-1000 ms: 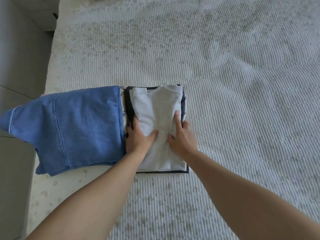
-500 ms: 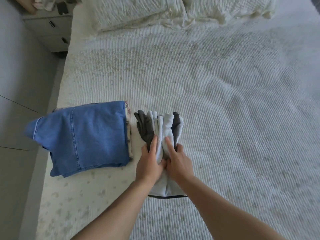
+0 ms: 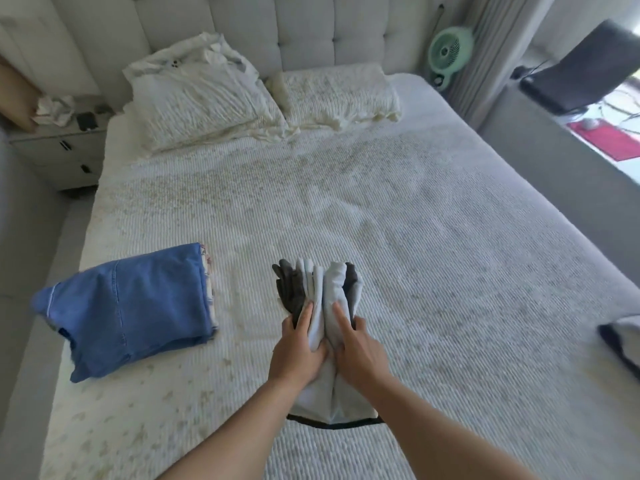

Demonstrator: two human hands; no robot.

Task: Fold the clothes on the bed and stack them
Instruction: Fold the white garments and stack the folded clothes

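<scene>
Nearest, 2 forearms reach in from 6 o'clock. The left hand (image 3: 300,351) and right hand (image 3: 356,351) sit side by side, each curled round the bundle of folded clothes (image 3: 323,299), forefingers laid straight up its light top layer, thumbs tucked into the middle crease. The bundle is squeezed into a ridge: pale grey and white layers in the middle, dark grey at both flanks, a black hem at its near end. It stands at the centre of the bed (image 3: 415,237), well clear of every edge, with open cover from 12 to 3 o'clock. At 9 o'clock lies 1 blue denim stack (image 3: 128,310), overhanging the bed's left edge. At 3 o'clock, 1 dark-edged garment (image 3: 620,337) is cut off by the frame. Farthest, at 12 o'clock, 2 pillows (image 3: 204,88) rest against the headboard (image 3: 304,26)
</scene>
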